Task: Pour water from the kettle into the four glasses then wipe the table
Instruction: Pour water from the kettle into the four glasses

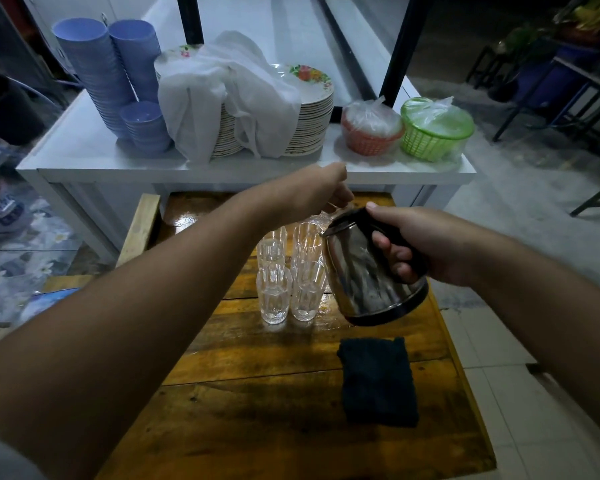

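Here the kettle (368,271) is gripped by its black handle in the right hand (420,247) and held tilted just beside four glasses (290,271) on the wooden table (291,393). The left hand (312,194) is curled at the kettle's lid; whether anything is grasped cannot be told. A dark cloth (378,381) lies nearer.

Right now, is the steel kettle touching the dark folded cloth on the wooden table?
Apart. In the head view the right hand holds the steel kettle tilted in the air, and bare wooden table shows between its base and the dark folded cloth.
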The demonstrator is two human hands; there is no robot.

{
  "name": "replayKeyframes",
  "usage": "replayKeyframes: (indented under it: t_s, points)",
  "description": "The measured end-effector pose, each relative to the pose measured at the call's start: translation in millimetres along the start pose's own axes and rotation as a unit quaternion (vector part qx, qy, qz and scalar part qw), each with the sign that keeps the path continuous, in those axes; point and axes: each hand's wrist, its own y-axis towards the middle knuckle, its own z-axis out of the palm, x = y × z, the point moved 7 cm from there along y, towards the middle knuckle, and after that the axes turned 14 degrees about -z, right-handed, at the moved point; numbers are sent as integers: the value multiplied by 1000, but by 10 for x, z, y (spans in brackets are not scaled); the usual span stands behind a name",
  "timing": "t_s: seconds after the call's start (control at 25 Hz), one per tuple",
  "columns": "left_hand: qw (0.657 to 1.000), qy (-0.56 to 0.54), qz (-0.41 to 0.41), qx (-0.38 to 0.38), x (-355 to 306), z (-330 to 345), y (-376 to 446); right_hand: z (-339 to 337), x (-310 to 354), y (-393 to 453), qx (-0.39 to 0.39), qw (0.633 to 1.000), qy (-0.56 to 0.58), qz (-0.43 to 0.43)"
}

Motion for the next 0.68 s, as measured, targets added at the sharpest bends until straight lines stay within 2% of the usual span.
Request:
replayKeyframes:
  t_s: [0.28, 0.68]
  points:
    - [999, 35, 32, -1, 107, -65, 65, 8, 85, 140, 15, 999, -17, 42]
    - [1000, -15, 18, 12, 262, -75, 63, 11, 166, 305, 37, 992, -100, 64]
